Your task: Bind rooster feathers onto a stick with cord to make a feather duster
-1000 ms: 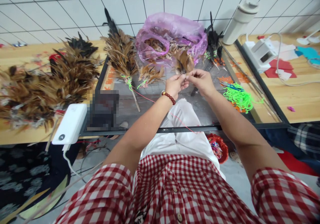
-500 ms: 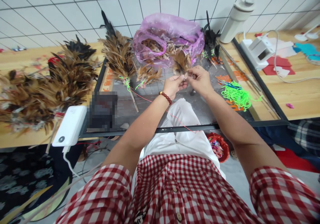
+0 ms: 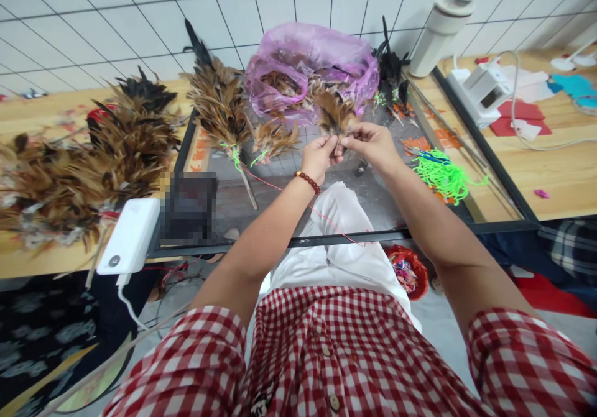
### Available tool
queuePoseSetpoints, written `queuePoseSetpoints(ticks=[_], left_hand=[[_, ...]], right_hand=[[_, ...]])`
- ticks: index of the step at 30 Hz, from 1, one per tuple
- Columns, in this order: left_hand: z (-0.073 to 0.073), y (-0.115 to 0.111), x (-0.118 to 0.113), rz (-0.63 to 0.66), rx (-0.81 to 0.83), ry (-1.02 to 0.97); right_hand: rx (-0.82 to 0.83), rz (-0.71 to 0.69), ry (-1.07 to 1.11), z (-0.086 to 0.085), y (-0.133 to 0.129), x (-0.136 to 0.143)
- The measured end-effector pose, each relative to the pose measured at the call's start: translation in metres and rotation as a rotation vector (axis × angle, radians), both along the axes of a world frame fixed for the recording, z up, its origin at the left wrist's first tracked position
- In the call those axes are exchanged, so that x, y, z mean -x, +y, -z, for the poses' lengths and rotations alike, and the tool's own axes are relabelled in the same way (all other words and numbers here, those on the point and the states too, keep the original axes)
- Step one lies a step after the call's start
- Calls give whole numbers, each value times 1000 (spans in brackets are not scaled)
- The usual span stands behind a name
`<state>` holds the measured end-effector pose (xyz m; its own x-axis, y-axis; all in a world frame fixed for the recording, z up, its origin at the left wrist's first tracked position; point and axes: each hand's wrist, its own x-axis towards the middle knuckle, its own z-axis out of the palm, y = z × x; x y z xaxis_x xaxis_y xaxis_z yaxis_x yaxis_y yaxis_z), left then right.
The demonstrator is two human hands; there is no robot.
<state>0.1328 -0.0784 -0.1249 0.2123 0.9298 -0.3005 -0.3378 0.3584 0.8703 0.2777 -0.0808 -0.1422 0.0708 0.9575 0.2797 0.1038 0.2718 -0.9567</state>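
Note:
A small bunch of brown feathers (image 3: pixel 334 111) stands up between my hands, in front of the purple plastic bag (image 3: pixel 321 41). My left hand (image 3: pixel 319 156) is closed, pinching the bunch at its base. My right hand (image 3: pixel 373 143) is also closed, with thumb and fingertips pressed at the same base. The quill ends are mostly hidden by my fingers. Left of my hands lie a small feather bundle (image 3: pixel 273 137) tied with green string and a feather duster (image 3: pixel 219 103) on a stick. A thin red thread (image 3: pixel 265 183) runs from the duster past my left forearm.
A large pile of feather dusters (image 3: pixel 93 162) and a white power bank (image 3: pixel 130 237) lie at left. Bright green strings (image 3: pixel 441 178) are to the right, near black feathers (image 3: pixel 392 72). A white bottle (image 3: pixel 441 35) and a power strip (image 3: pixel 476 103) stand behind. A red basket (image 3: pixel 410 274) sits below the table.
The feather bunch has shifted slightly left and fans out wider. My fingertips have moved a little at its base, and both hands are still on it.

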Motion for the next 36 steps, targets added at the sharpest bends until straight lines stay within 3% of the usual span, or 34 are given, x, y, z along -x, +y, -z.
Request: queuePoseSetpoints(ticks=[4,7,11,19,26,33,36], left_hand=[[0,0,1,44,4,9],[-1,0,2,0,24,3],[-3,0,2,-7,36,-6],[-4,-6,1,128,6,23],[-3,0,1,-16,35,-58],[-2,4,4,-68,40,-67],[-1,6,5,-123,51,-83]], right_hand=[[14,45,99,1,3,-1],[69,69,173,-1,5,-7],[88,23,154,-2,4,-10],[-14,32,39,7,4,-3],[-52,19,-112,9,1,-6],[-162,149,-274,5,-1,-8],[-107,57,-255,-3,-1,-17]])
